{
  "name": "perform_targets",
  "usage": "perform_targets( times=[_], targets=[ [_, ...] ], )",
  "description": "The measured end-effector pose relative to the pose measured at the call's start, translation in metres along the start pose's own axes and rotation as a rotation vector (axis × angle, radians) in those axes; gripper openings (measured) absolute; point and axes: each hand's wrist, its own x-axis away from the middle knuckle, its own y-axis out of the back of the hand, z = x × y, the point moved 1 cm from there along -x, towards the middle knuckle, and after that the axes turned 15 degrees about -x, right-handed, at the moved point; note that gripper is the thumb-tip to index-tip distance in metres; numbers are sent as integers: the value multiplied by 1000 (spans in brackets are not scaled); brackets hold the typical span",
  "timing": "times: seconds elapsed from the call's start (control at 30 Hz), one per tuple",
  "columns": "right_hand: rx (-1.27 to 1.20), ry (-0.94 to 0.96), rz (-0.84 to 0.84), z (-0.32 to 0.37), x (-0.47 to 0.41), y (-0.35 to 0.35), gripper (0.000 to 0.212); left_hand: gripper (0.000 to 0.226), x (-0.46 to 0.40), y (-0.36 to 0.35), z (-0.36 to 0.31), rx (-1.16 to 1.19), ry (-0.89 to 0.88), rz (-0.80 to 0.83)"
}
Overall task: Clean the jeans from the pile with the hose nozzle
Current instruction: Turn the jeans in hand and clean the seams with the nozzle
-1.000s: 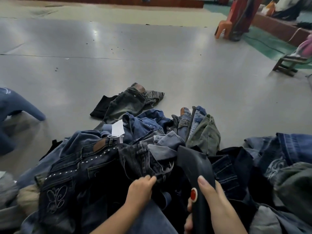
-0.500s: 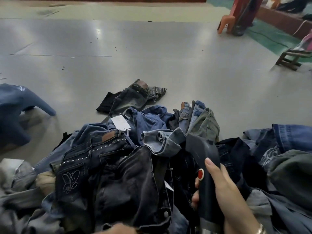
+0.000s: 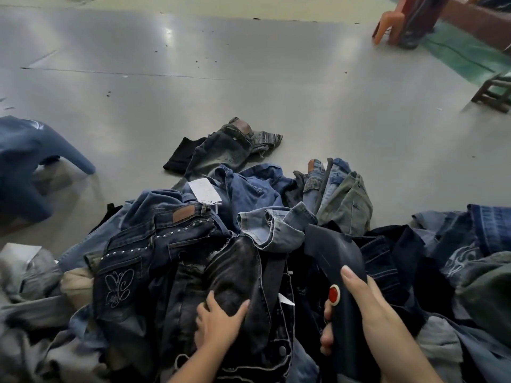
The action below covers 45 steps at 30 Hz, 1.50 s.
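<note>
Lower centre: left hand [image 3: 218, 320] lies flat, fingers spread, on black jeans [image 3: 229, 275] atop the pile [image 3: 249, 214], probably to steady the cloth. Lower right: right hand [image 3: 373, 313] grips the hose nozzle [image 3: 336, 261], head angled toward that pair.

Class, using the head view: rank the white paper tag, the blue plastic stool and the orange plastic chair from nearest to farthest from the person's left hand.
From the left hand, which rests on the dark jeans:
1. White paper tag, just beyond, on the pile.
2. Blue plastic stool, far left on the floor.
3. Orange plastic chair, far across the floor, upper right.
</note>
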Motion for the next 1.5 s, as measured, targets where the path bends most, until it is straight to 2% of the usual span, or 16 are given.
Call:
perform_targets(
  times=[0.17,0.23,0.3,0.37,0.47,0.53,0.63,0.73,0.87,0.97,1.03,1.1,1.13,1.2,1.4,1.5],
  targets=[
    [19,14,8,-3,2,1,53,124,54,-11,-4,42,-98,-131],
    [20,18,8,-3,5,-1,53,111,79,-29,-9,-101,-391,-353],
    [21,32,6,-3,6,-3,52,71,94,-41,-13,-301,-724,-483],
    [19,42,0,-2,9,-3,50,35,96,-33,-16,-537,-877,-466],
    [-17,42,-29,2,13,0,40,34,83,-3,-19,-651,-894,-202],
    [-49,61,-48,8,16,4,38,38,72,28,-16,-529,-852,-206],
    [-77,109,-53,19,19,10,39,39,71,119,-14,-109,-868,-496],
    [-86,143,-51,26,23,13,38,30,91,215,-16,145,-1085,-740],
    [-123,155,-40,34,28,16,44,30,113,279,-6,188,-1352,-930],
    [-165,172,-7,43,33,21,58,21,99,276,17,-121,-1508,-930],
    [-172,193,0,47,35,25,61,23,74,246,35,-630,-1471,-800],
    [-159,186,-3,46,35,26,59,43,48,200,56,-1171,-1172,-261],
    [-144,175,-5,44,34,26,57,46,39,176,67,-1320,-968,50],
    [-117,143,-18,39,31,25,51,41,31,138,72,-1292,-777,296],
    [-53,76,-74,27,18,29,44,46,46,52,7,-685,-690,-76],
    [-49,79,-77,25,13,34,49,66,47,18,-22,-493,-545,-69]
  ],
)
